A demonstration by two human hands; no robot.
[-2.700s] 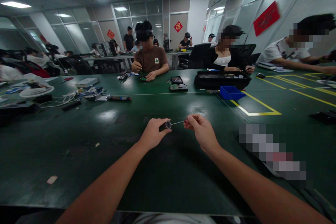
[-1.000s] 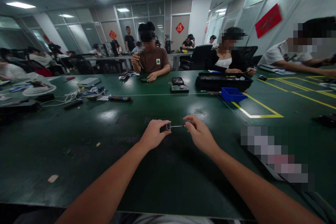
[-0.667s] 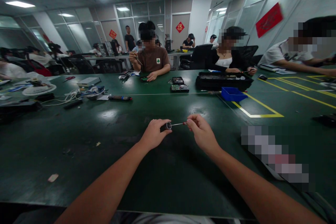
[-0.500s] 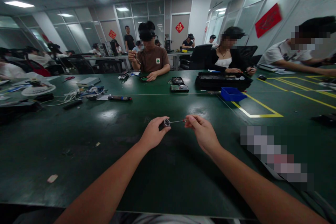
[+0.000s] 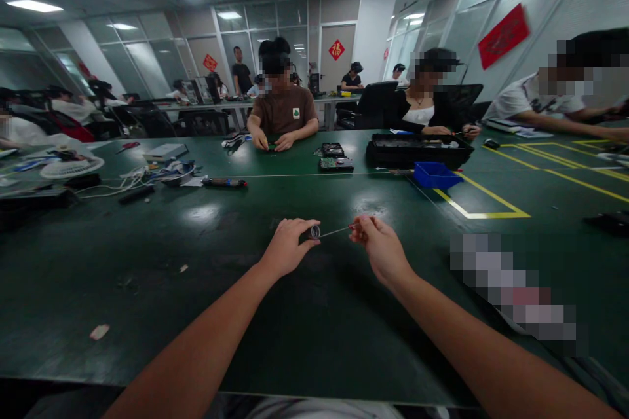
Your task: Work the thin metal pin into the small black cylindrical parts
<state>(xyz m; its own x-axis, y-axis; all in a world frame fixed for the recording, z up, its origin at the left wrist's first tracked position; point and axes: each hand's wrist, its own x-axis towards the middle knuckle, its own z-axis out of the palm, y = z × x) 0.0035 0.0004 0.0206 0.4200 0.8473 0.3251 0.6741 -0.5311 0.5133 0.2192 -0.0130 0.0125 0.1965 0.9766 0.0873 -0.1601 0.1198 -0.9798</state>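
Note:
My left hand (image 5: 285, 250) is closed around a small dark cylinder (image 5: 315, 232), thumb and fingers on its sides. The cylinder's round end, with a pale rim, faces right; detail inside it is too small to make out. Between its fingertips, my right hand (image 5: 382, 247) grips a thin screwdriver (image 5: 337, 231) with a reddish handle. The slim metal shaft points left and slopes down to the lower edge of the rim. Whether the tip touches the cylinder I cannot tell. Both hands are held above the green table (image 5: 304, 327).
Ahead lie hard drives (image 5: 336, 163), a blue bin (image 5: 435, 175) and a long black casing (image 5: 417, 150). A dark tool (image 5: 224, 182), cables (image 5: 132, 178) and a white fan part (image 5: 71, 167) are left. A blurred-out object (image 5: 514, 288) lies right. Co-workers sit across the table.
The screwdriver has shifted slightly right and its shaft slopes more, its tip now at the rim's lower edge. The cylinder has turned a little. A co-worker opposite has lowered a raised hand.

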